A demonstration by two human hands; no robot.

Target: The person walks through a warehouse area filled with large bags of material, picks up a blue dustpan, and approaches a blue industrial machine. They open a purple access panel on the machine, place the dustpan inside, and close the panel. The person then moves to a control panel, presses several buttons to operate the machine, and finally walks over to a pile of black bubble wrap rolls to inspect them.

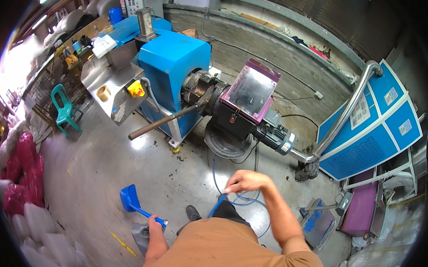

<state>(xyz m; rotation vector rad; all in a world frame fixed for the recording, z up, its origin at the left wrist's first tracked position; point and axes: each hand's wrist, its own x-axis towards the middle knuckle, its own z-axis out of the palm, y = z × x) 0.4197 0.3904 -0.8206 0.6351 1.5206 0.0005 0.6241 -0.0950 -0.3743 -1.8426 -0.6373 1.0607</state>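
Low at the left, my left hand (156, 229) is closed round the handle of a blue scoop (130, 197), whose wide head points away to the left. A grey plastic container (139, 232) shows just beside and under that hand; whether the fingers also hold it, I cannot tell. My right hand (247, 180), raised in front of my body, pinches the end of a slim blue length (217, 206) that hangs down toward my waist. Its lower part is hidden by my shirt, so its kind is unclear.
Ahead stands a blue machine (174, 50) with a purple-framed hopper (251, 92) and a long metal bar (162, 124) sticking out. A blue hose (249, 200) loops over the floor. A blue cabinet (374, 126) is at right, a green chair (64, 108) at left.
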